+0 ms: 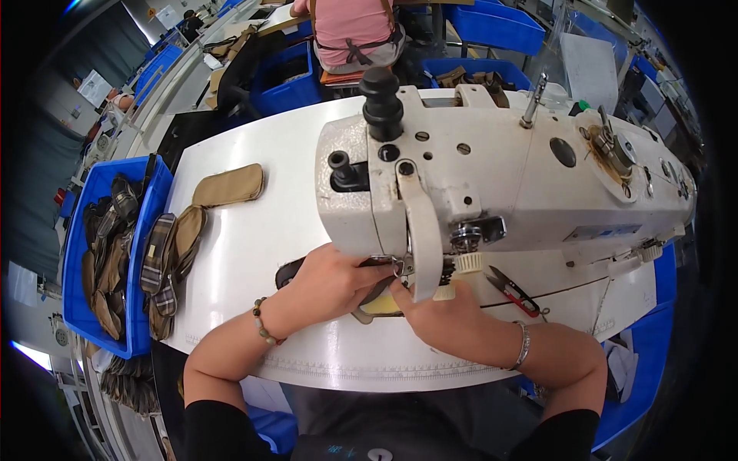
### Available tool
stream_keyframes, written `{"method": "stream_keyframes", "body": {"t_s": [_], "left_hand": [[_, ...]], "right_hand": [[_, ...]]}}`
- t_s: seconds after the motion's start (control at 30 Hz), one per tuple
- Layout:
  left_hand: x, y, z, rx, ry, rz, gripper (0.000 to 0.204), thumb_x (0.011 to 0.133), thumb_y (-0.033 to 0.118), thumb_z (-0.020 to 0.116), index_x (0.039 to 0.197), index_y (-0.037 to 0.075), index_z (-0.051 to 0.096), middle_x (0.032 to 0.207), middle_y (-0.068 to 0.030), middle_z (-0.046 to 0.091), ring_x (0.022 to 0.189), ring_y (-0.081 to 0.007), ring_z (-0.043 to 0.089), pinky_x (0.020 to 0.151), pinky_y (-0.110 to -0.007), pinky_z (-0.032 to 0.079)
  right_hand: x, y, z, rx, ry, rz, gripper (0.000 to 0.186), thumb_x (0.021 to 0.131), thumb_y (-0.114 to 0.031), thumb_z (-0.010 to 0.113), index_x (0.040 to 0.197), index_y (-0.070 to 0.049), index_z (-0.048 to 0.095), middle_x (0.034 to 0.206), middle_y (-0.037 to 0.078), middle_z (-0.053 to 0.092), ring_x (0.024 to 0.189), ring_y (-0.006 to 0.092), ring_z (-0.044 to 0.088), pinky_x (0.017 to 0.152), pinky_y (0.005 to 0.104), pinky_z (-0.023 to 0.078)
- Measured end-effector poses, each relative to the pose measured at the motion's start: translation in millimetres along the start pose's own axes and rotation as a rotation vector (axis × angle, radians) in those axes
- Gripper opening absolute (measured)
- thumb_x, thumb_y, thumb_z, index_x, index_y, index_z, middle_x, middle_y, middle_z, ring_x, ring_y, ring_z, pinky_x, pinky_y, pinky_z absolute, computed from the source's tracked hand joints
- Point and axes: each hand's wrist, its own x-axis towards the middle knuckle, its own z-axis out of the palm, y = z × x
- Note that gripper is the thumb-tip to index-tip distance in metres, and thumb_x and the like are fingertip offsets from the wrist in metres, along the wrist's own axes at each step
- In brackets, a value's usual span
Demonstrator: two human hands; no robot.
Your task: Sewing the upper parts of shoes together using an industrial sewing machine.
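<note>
Both my hands meet at the needle area of a white sewing machine (492, 161). My left hand (327, 284) is closed, its fingertips pressed together beside the presser foot; whatever they pinch is too small to make out. My right hand (442, 311) comes in from the other side, fingers curled and thumb near the needle, its grip partly hidden by the machine's white lever (423, 230). A dark fabric piece (287, 272) with a tan edge lies beneath and between the hands. Red-handled thread snips (516, 293) rest right of my right hand.
A tan fabric pouch (229, 185) lies on the white table (254, 230). Plaid and brown pieces (171, 250) hang over the edge of a blue bin (73, 284) at left, which holds more. More blue bins (496, 27) and a person in pink (354, 31) are beyond the machine.
</note>
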Motion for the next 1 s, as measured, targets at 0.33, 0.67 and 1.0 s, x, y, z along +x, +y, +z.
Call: {"method": "stream_keyframes", "body": {"t_s": [0.33, 0.67, 1.0], "left_hand": [[-1.9, 0.4, 4.9, 0.031, -0.007, -0.013, 0.031, 0.072, 0.014, 0.073, 0.103, 0.011, 0.076, 0.098, -0.0022, 0.065, 0.090, -0.0219, 0.064, 0.072, -0.032, 0.055], [-2.4, 7.7, -2.5, 0.021, -0.069, -0.058, 0.030, 0.075, 0.017, 0.071, 0.105, 0.013, 0.076, 0.098, -0.0006, 0.063, 0.090, -0.0206, 0.064, 0.069, -0.031, 0.055], [1.6, 5.2, 4.1, 0.116, -0.061, -0.041, 0.030, 0.077, 0.016, 0.072, 0.107, 0.014, 0.075, 0.096, -0.0004, 0.063, 0.089, -0.0207, 0.064, 0.059, -0.031, 0.055]], "right_hand": [[-0.7, 3.8, 3.3, 0.012, 0.052, -0.005, 0.040, 0.079, -0.009, 0.063, 0.118, -0.001, 0.066, 0.060, 0.009, 0.062, 0.050, 0.0250, 0.062, 0.044, 0.0382, 0.048], [-1.0, 1.7, 0.4, -0.042, 0.112, -0.049, 0.040, 0.073, -0.007, 0.063, 0.112, 0.002, 0.068, 0.050, 0.005, 0.057, 0.042, 0.0198, 0.057, 0.042, 0.0354, 0.044], [1.2, 5.8, -4.8, -0.121, 0.102, -0.083, 0.038, 0.070, -0.007, 0.065, 0.106, 0.003, 0.069, 0.054, 0.004, 0.058, 0.045, 0.0178, 0.059, 0.042, 0.0325, 0.042]]}}
